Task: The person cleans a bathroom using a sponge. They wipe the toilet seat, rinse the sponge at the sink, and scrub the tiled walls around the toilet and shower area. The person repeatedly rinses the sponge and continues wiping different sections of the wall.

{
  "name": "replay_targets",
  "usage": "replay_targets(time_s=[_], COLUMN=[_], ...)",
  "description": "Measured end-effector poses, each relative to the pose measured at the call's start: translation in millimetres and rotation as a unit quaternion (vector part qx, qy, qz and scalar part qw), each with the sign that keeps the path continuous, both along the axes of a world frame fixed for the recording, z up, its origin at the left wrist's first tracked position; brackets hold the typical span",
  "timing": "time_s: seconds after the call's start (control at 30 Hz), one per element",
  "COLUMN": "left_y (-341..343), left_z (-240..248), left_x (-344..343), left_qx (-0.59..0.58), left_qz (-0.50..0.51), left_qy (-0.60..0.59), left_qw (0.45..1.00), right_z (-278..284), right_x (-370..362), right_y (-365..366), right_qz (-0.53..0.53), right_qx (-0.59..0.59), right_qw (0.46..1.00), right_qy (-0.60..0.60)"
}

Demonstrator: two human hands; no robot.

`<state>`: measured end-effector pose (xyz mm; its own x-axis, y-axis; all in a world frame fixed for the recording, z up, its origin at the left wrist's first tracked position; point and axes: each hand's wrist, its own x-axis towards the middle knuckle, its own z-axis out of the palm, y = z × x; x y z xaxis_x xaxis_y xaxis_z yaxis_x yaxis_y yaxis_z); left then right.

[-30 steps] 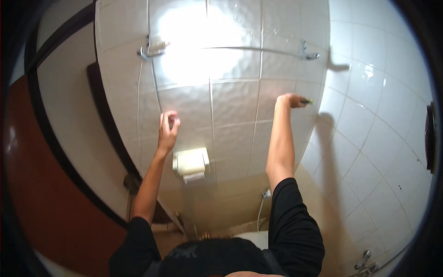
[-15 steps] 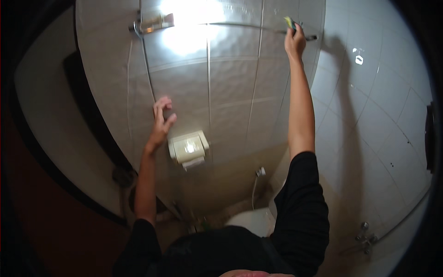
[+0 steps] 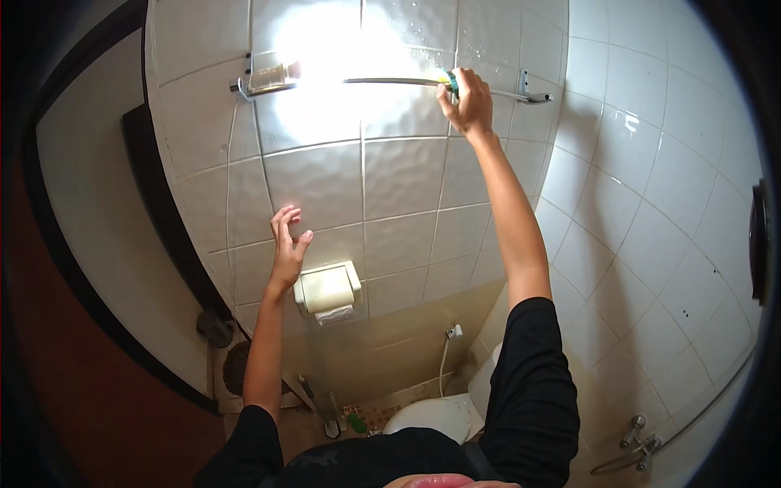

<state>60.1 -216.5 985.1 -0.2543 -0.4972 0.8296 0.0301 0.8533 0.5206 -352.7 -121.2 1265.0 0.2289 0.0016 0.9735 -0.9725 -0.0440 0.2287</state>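
Note:
My right hand (image 3: 469, 106) is closed on a small yellow-and-green scrubbing sponge (image 3: 451, 82), pressed against a metal towel bar (image 3: 390, 80) on the tiled wall. Fingers hide most of the sponge. Foamy drops speckle the tiles just above that hand. Lower and to the left, my left hand (image 3: 289, 248) hovers with its fingers apart and curved, holding nothing. Just below and right of it is a cream toilet paper holder (image 3: 328, 289) with a bit of paper hanging out.
A bracket (image 3: 525, 88) carries the bar's right end. Strong glare covers its left-middle stretch. Below stand a white toilet (image 3: 431, 416) and a bidet sprayer (image 3: 454, 331). A dark-framed door (image 3: 89, 179) lies left; a tap (image 3: 643, 443) sits lower right.
My right hand has slid left along the bar with the sponge, away from the right bracket. The whole view has shifted, so the wall sits lower. My left hand stays open near the paper holder.

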Motion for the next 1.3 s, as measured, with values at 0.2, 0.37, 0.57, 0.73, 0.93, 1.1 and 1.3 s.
replay_targets(time_s=[0.2,0.37,0.57,0.73,0.93,1.1,1.3], left_y=[-0.1,-11.8,54.4,40.2,38.0,45.1,45.4], left_z=[-6.3,-17.3,6.0,15.4,23.3,23.5,18.3], left_x=[-14.2,-12.3,-31.4,4.2,50.0,88.3,102.6], left_qx=[0.002,0.052,0.219,0.085,0.019,0.087,0.121], left_qz=[0.059,0.08,0.106,0.204,0.197,0.22,0.18], left_qy=[0.019,0.05,0.032,0.06,0.054,0.056,0.052], left_qw=[0.998,0.994,0.969,0.973,0.979,0.97,0.975], right_z=[-5.2,-11.7,-5.6,12.6,50.5,66.1,59.5], right_x=[24.6,63.0,8.4,-36.6,-95.8,-115.3,-98.3], right_y=[2.7,-23.4,-45.1,-5.9,60.3,91.3,62.3], right_qz=[0.041,0.118,0.068,0.072,-0.095,-0.126,-0.102], right_qx=[0.042,0.054,0.115,0.149,0.14,0.31,0.314], right_qw=[0.994,0.976,0.958,0.963,0.944,0.928,0.941], right_qy=[0.09,0.172,0.254,0.212,0.284,0.164,0.069])
